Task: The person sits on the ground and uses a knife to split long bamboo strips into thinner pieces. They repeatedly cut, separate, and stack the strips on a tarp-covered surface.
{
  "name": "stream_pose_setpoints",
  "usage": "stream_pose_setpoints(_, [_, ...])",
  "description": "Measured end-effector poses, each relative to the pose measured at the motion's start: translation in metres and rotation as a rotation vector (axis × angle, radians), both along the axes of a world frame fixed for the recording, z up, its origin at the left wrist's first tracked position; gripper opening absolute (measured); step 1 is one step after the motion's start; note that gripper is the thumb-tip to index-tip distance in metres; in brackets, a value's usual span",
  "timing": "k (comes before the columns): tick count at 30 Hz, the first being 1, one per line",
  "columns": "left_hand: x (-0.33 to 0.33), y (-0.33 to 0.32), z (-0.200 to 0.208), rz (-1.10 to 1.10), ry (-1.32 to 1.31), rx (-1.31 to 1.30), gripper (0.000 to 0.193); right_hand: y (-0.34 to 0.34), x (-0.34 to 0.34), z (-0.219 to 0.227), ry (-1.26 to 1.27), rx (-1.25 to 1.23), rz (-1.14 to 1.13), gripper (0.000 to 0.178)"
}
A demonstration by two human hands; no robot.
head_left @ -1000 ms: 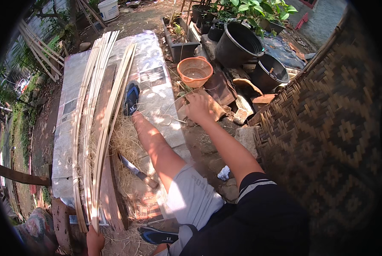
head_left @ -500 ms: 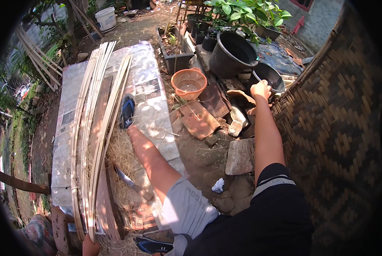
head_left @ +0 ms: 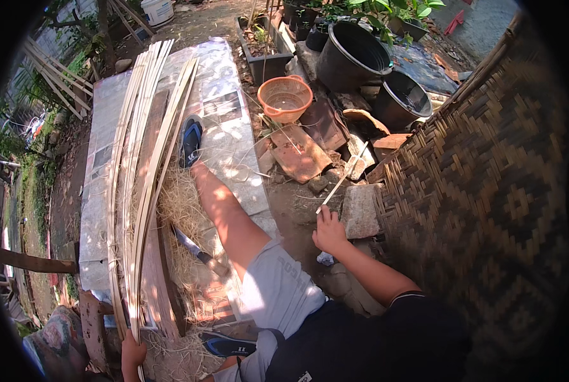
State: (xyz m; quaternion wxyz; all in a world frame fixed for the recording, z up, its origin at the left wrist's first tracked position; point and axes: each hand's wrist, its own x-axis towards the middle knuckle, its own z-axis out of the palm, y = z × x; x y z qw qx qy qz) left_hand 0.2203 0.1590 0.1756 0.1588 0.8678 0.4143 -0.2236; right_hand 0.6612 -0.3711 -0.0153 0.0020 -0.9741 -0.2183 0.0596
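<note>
My left hand [head_left: 133, 351] is closed round the near end of several long, pale bamboo strips [head_left: 141, 184], which stretch away across a wooden plank [head_left: 159, 280]. Between the fingers of my right hand [head_left: 329, 232] is a short, thin, pale stick [head_left: 346, 176], slanting up and away to the right. That hand is raised near a stone block [head_left: 362, 213]. Beside the plank, a knife [head_left: 198, 251] with a wooden handle lies on fine fibrous shavings [head_left: 184, 223].
A worn grey sheet [head_left: 233, 172] covers the ground under the strips. An orange plastic basket [head_left: 285, 95], broken tiles [head_left: 301, 153] and black buckets [head_left: 402, 105] are at the far right. A woven bamboo panel [head_left: 488, 210] borders the right side. My sandalled foot [head_left: 192, 140] is on the sheet.
My right hand has come back toward me from the smaller black bucket, and a thin stick now shows in it. My left hand keeps its hold on the strips. The view has shifted slightly.
</note>
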Motion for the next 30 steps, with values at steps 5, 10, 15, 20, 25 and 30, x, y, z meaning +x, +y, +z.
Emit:
stream_pose_setpoints(5, [-0.005, 0.0, 0.002, 0.047, 0.02, -0.029, 0.061, -0.009, -0.033, -0.015, 0.357, 0.044, 0.009, 0.034])
stream_pose_setpoints(10, [-0.011, 0.004, -0.007, -0.032, -0.093, -0.014, 0.039, -0.02, 0.044, -0.038, 0.154, 0.26, -0.37, 0.028])
stream_pose_setpoints(15, [-0.014, 0.001, -0.007, -0.051, -0.107, 0.016, 0.041, -0.012, 0.094, -0.064, 0.134, 0.101, -0.452, 0.031])
stream_pose_setpoints(20, [-0.007, 0.003, -0.009, -0.042, -0.067, 0.036, 0.046, -0.023, 0.116, -0.081, 0.131, 0.235, -0.661, 0.03])
stream_pose_setpoints(25, [-0.017, -0.007, 0.003, 0.056, -0.058, 0.001, 0.048, 0.042, 0.097, -0.05, 0.126, 1.237, -0.723, 0.035])
stream_pose_setpoints(30, [-0.003, 0.003, 0.003, 0.02, 0.014, 0.084, 0.043, 0.149, 0.022, 0.066, 0.352, 0.841, 0.198, 0.033])
